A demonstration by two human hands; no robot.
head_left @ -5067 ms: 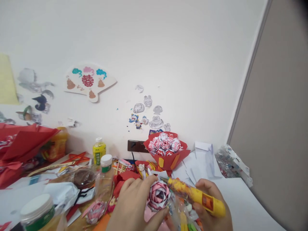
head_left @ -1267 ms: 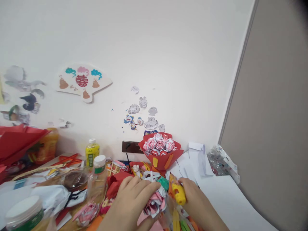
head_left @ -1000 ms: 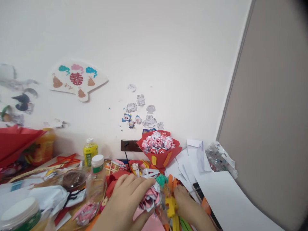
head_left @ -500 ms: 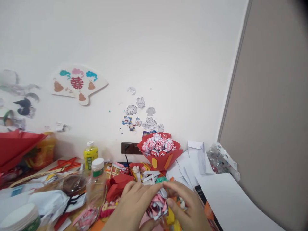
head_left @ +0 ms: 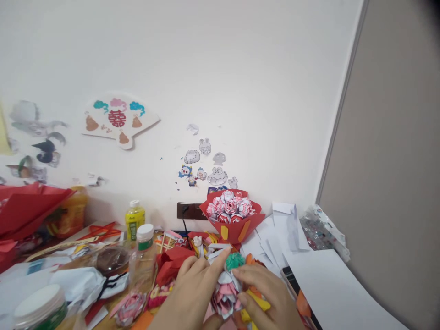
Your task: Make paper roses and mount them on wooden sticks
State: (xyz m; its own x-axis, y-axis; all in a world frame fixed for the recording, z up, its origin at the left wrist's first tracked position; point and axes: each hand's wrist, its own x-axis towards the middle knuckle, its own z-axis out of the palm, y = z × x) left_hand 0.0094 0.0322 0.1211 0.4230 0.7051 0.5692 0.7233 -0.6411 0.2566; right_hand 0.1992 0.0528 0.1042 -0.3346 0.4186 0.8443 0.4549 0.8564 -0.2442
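Note:
A pink and white paper flower (head_left: 226,293) is held upright between my hands at the bottom middle. My left hand (head_left: 192,288) curls round its left side, with the index finger stretched up along the petals and the thumb low under them. From the right, my right hand (head_left: 266,291) has its thumb and fingers on the petal edges. A green paper flower (head_left: 235,261) sits just behind the held one. On the table left of my left hand lies another pink paper flower (head_left: 129,309). The base of the held flower is partly hidden.
A red-wrapped bouquet (head_left: 237,224) of paper roses stands against the wall. To the left are a clear jar (head_left: 142,263), a yellow bottle (head_left: 134,220) and a white-lidded jar (head_left: 41,307). White paper sheets (head_left: 337,284) lie on the right, beside a plastic bag (head_left: 325,233).
My right hand's fingers have moved slightly apart from my left index finger, showing more of the flower's petals and the green flower. The view has shifted slightly left.

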